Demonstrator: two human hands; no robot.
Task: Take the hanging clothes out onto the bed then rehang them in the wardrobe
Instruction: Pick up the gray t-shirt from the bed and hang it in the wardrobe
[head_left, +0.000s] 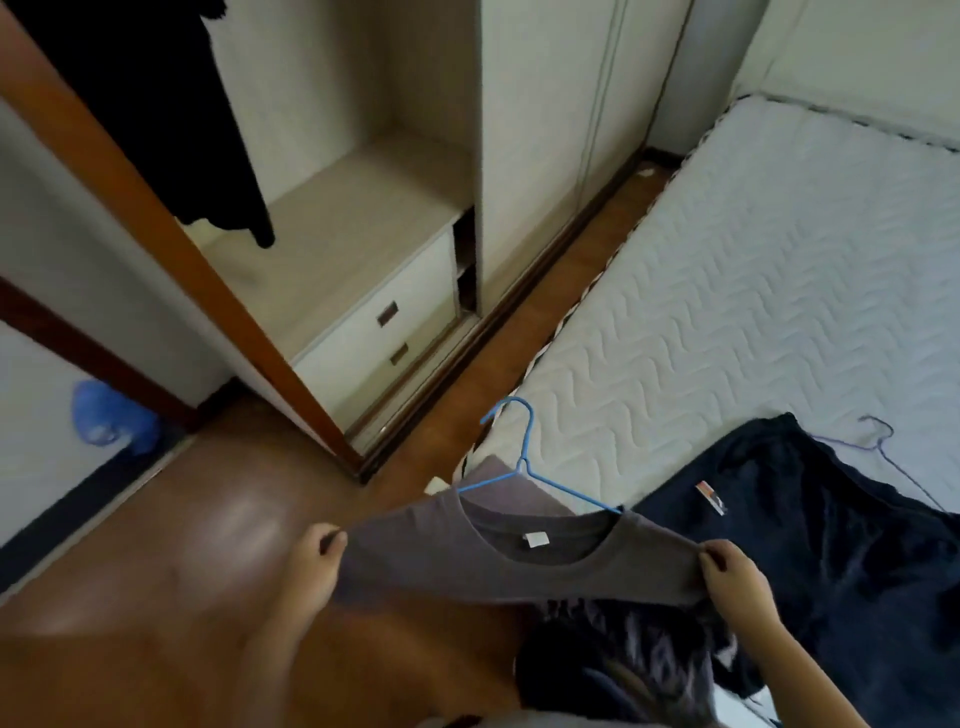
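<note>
At lower centre, the left hand (314, 558) and right hand (735, 574) pinch a grey T-shirt (498, 566) on a blue hanger (524, 462), fingers closed on its shoulders beside the bed (753, 291).

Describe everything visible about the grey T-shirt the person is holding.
The grey T-shirt looks like soft knit cotton, with a round ribbed neck and a small white label inside the collar. It is stretched flat between the left hand and right hand, each pinching a shoulder. A blue wire hanger is threaded through the neck, hook pointing up and away. The shirt is held over the bed's near corner, above darker clothes.
</note>
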